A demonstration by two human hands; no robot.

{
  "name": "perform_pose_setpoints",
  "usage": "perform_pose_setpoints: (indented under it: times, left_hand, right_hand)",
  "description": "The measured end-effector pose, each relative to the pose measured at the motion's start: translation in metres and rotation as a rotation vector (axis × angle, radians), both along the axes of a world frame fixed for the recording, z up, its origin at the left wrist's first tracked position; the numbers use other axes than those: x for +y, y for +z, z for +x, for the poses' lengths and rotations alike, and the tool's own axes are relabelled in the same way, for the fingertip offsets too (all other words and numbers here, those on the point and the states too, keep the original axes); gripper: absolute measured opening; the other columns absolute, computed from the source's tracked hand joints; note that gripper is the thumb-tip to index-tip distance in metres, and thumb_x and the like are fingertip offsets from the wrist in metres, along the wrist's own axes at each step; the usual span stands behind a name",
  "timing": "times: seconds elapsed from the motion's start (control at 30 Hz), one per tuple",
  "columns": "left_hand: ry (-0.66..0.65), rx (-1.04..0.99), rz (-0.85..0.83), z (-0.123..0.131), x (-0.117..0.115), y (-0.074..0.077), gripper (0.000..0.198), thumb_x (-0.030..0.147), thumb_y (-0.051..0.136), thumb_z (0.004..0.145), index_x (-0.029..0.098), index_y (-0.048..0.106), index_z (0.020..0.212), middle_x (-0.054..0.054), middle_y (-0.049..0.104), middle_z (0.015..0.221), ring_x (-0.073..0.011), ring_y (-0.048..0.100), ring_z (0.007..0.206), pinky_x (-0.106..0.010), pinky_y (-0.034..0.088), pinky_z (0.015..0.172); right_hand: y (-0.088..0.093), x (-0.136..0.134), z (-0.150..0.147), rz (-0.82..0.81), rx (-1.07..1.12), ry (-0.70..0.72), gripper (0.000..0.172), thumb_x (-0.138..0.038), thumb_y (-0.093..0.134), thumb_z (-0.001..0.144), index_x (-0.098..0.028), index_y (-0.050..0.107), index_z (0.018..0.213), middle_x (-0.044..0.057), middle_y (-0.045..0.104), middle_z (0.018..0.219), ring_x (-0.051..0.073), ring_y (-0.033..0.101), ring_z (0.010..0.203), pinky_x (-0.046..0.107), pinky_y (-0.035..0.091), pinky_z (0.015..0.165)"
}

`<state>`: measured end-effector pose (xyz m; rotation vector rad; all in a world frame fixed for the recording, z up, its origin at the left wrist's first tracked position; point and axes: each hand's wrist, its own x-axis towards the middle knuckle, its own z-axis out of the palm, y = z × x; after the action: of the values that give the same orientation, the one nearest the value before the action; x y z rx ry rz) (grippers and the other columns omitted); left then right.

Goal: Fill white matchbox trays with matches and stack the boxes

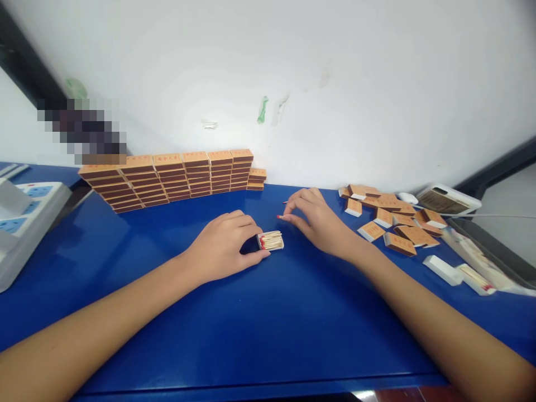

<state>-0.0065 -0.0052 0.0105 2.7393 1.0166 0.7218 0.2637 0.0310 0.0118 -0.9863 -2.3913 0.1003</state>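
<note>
My left hand [224,245] grips a small matchbox tray [281,244] between its thumb and fingers, low over the blue table. Pale matches [272,240] fill the tray, their red heads toward my palm. To the right of the tray, my right hand [314,218] is pinched, and a red match head [279,216] sticks out at its fingertips. Another small red tip [285,202] shows just beyond those fingers. The rest of the match is hidden by the hand.
Stacked orange-and-brown matchboxes [167,178] form a row along the wall at the back left. Loose matchboxes [385,215] lie scattered at the right, near a white sleeve [443,270], an open tray of matches [476,279] and a phone [450,200]. A white power strip [50,215] sits far left.
</note>
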Motion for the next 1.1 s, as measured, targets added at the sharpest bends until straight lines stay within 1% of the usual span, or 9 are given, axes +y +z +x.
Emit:
perform_pose_setpoints:
  times: [0.17, 0.33, 0.47, 0.57, 0.67, 0.73, 0.83, 0.97, 1.1]
  left_hand:
    - [0.002, 0.003, 0.006, 0.000, 0.000, -0.001, 0.027, 0.043, 0.075, 0.095, 0.018, 0.078, 0.107, -0.007, 0.078, 0.104, -0.0261, 0.070, 0.098, -0.042, 0.058, 0.087]
    - [0.004, -0.005, -0.004, 0.000, -0.001, -0.001, 0.025, 0.042, 0.073, 0.097, 0.019, 0.078, 0.104, -0.007, 0.078, 0.103, -0.0254, 0.070, 0.097, -0.041, 0.058, 0.084]
    - [0.008, 0.004, 0.003, 0.000, 0.000, -0.001, 0.029, 0.043, 0.075, 0.095, 0.017, 0.078, 0.108, -0.007, 0.078, 0.105, -0.0263, 0.070, 0.099, -0.042, 0.058, 0.086]
    - [0.006, 0.005, 0.005, 0.000, 0.000, -0.001, 0.031, 0.044, 0.074, 0.096, 0.018, 0.078, 0.111, -0.007, 0.078, 0.106, -0.0262, 0.070, 0.100, -0.042, 0.058, 0.088]
    - [0.004, 0.013, -0.010, 0.000, 0.000, 0.000, 0.030, 0.044, 0.074, 0.096, 0.019, 0.078, 0.112, -0.007, 0.078, 0.107, -0.0261, 0.069, 0.100, -0.042, 0.058, 0.087]
    - [0.000, 0.019, -0.019, 0.000, 0.000, 0.001, 0.030, 0.044, 0.073, 0.097, 0.020, 0.078, 0.113, -0.007, 0.078, 0.107, -0.0262, 0.069, 0.100, -0.041, 0.058, 0.086]
    - [-0.007, 0.016, -0.027, 0.000, 0.000, 0.001, 0.031, 0.046, 0.072, 0.097, 0.019, 0.078, 0.112, -0.008, 0.078, 0.107, -0.0264, 0.070, 0.100, -0.041, 0.058, 0.084]
    - [-0.004, 0.006, -0.033, 0.000, 0.000, 0.002, 0.030, 0.045, 0.072, 0.097, 0.019, 0.078, 0.111, -0.008, 0.078, 0.107, -0.0262, 0.070, 0.100, -0.041, 0.058, 0.084]
    - [-0.001, 0.011, -0.033, -0.001, 0.000, 0.002, 0.032, 0.045, 0.073, 0.096, 0.018, 0.078, 0.113, -0.008, 0.078, 0.109, -0.0270, 0.070, 0.102, -0.042, 0.058, 0.086]
  right_hand:
    - [0.014, -0.033, -0.028, -0.020, -0.074, 0.062, 0.012, -0.023, 0.054, 0.107, -0.022, 0.062, 0.098, 0.011, 0.065, 0.111, 0.028, 0.052, 0.104, 0.047, 0.049, 0.094]
    - [0.010, -0.039, -0.035, 0.017, -0.095, 0.074, 0.014, -0.023, 0.053, 0.108, -0.021, 0.062, 0.097, 0.012, 0.065, 0.108, 0.028, 0.052, 0.103, 0.048, 0.048, 0.096]
    - [0.006, -0.027, -0.026, 0.054, -0.045, 0.064, 0.012, -0.024, 0.054, 0.107, -0.021, 0.065, 0.102, 0.011, 0.067, 0.108, 0.027, 0.053, 0.102, 0.046, 0.048, 0.094]
    - [-0.001, -0.007, -0.008, 0.113, 0.021, -0.047, 0.016, -0.024, 0.052, 0.107, -0.023, 0.068, 0.112, 0.011, 0.068, 0.109, 0.029, 0.055, 0.103, 0.048, 0.047, 0.096]
    - [-0.014, 0.020, 0.012, 0.089, -0.006, -0.160, 0.022, -0.027, 0.053, 0.105, -0.024, 0.069, 0.121, 0.013, 0.068, 0.110, 0.032, 0.055, 0.107, 0.051, 0.047, 0.098]
    - [-0.023, 0.036, 0.023, 0.048, -0.016, -0.216, 0.022, -0.031, 0.058, 0.103, -0.023, 0.070, 0.119, 0.014, 0.067, 0.108, 0.033, 0.055, 0.106, 0.052, 0.047, 0.097]
    - [-0.031, 0.052, 0.035, -0.017, -0.031, -0.260, 0.017, -0.034, 0.060, 0.101, -0.023, 0.071, 0.108, 0.013, 0.065, 0.101, 0.033, 0.054, 0.101, 0.051, 0.047, 0.095]
    - [-0.029, 0.054, 0.039, -0.054, -0.047, -0.249, 0.016, -0.034, 0.061, 0.100, -0.021, 0.069, 0.093, 0.013, 0.063, 0.097, 0.032, 0.053, 0.100, 0.049, 0.046, 0.092]
    - [-0.013, 0.033, 0.022, -0.076, -0.014, -0.117, 0.019, -0.034, 0.057, 0.103, -0.022, 0.067, 0.093, 0.011, 0.064, 0.099, 0.030, 0.054, 0.098, 0.049, 0.045, 0.094]
